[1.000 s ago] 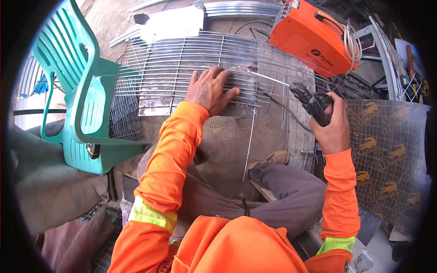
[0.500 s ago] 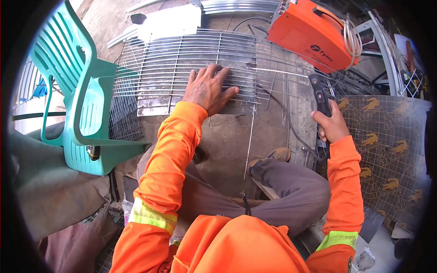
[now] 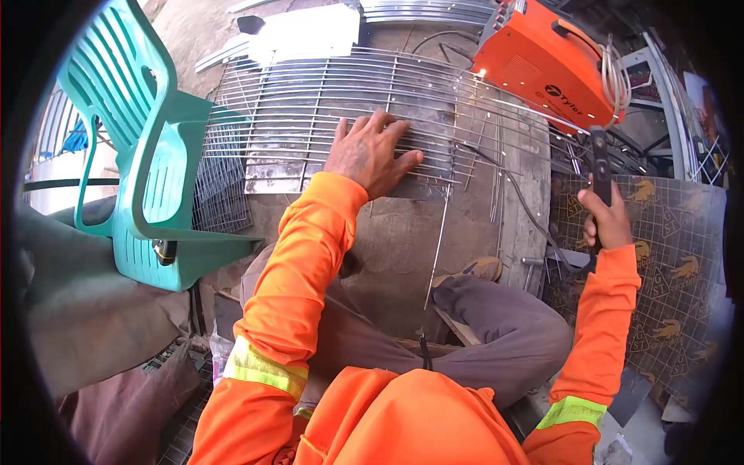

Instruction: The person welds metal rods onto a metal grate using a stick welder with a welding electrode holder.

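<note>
My left hand [image 3: 373, 155] lies with fingers spread on a metal wire grille [image 3: 306, 128], over a flat metal sheet [image 3: 271, 177]. My right hand [image 3: 610, 217] is wrapped around the handle of a black welding electrode holder [image 3: 600, 155]. A thin welding rod [image 3: 542, 114] is clamped in the holder and points left over the grille's right part. A small bright glow shows at the rod's far end, in front of the orange machine. Another thin rod [image 3: 439, 248] extends from the grille toward my lap.
An orange welding machine [image 3: 535, 66] with a coiled cable stands at the back right. A green plastic chair [image 3: 159, 170] is at left. A printed dark board [image 3: 659, 256] lies at right, and a white sheet [image 3: 306, 32] behind the grille. A dark cable [image 3: 519, 190] crosses the floor.
My right hand has moved right with the holder, and the rod's tip has shifted to the grille's upper right, where a glow now shows. My left hand stays on the grille.
</note>
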`<state>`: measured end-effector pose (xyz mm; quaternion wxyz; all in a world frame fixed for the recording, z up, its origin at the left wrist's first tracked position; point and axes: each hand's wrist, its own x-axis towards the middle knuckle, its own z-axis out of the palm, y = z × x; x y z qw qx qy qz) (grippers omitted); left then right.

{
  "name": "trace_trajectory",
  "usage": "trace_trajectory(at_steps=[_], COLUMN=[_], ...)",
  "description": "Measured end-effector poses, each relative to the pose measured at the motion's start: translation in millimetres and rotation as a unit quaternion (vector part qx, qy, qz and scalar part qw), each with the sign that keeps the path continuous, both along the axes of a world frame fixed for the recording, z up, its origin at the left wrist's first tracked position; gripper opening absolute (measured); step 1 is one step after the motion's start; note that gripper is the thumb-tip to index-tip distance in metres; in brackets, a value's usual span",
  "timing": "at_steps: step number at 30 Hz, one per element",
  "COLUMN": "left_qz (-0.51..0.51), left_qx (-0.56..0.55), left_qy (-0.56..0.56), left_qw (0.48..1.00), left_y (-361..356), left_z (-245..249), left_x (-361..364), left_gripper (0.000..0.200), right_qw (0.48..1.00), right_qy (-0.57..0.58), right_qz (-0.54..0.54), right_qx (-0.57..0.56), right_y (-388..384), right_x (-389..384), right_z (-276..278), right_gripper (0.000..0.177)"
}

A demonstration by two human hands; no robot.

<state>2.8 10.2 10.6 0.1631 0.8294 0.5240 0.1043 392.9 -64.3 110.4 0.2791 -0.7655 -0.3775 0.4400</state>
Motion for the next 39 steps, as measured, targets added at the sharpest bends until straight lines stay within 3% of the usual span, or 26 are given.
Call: trace_trajectory(at_steps=[3, 6, 9, 12, 18, 20, 24, 26, 27, 31, 33, 36, 39], left_qz=[-0.009, -0.007, -0.003, -0.017, -0.064, -0.049, -0.055, -0.040, -0.038, -0.019, -0.002, 0.005, 0.007], left_qx=[-0.013, 0.009, 0.008, -0.061, 0.008, -0.004, 0.015, -0.001, 0.018, 0.024, 0.030, 0.013, 0.016], left_qy=[-0.001, 0.010, 0.006, 0.008, -0.042, -0.038, -0.018, -0.019, -0.010, -0.012, -0.020, -0.023, -0.020], left_qw=[1.000, 1.000, 1.000, 0.998, 0.997, 0.998, 0.998, 0.999, 0.999, 0.999, 0.999, 1.000, 1.000], left_y=[2, 2, 2, 10, 22, 18, 24, 21, 20, 20, 22, 25, 24], left_z=[2, 0, 3, 3, -9, 0, -7, -4, -4, -1, -1, 1, 2], left_x=[-1, 0, 2, -2, -9, -4, -4, 3, 4, 9, 11, 13, 13], left_gripper=[0.063, 0.064, 0.053, 0.045, 0.034, 0.030, 0.028, 0.029, 0.031, 0.037, 0.037, 0.037, 0.037], right_qw=[0.998, 0.978, 0.975, 0.994, 0.982, 0.982, 0.990, 0.987, 0.990, 0.985, 0.960, 0.952, 0.944], right_qy=[0.020, 0.119, 0.166, 0.065, 0.035, 0.015, -0.092, -0.091, -0.033, 0.003, 0.123, 0.144, 0.189], right_qz=[-0.038, -0.145, -0.131, -0.083, -0.184, -0.163, -0.106, -0.073, -0.089, -0.121, -0.169, -0.220, -0.190], right_qx=[0.054, 0.089, 0.061, 0.039, -0.012, -0.097, -0.002, -0.111, -0.108, -0.121, -0.187, -0.158, -0.194], right_y=[-40, -82, -135, -166, -155, -138, -135, -128, -130, -132, -131, -139, -143], right_x=[0, -3, -4, -6, -18, -34, -73, -87, -88, -80, -73, -72, -65], right_z=[5, -11, -48, -67, -87, -90, -163, -167, -177, -175, -150, -151, -156], right_gripper=[0.056, 0.057, 0.062, 0.061, 0.062, 0.068, 0.079, 0.080, 0.084, 0.083, 0.077, 0.067, 0.061])
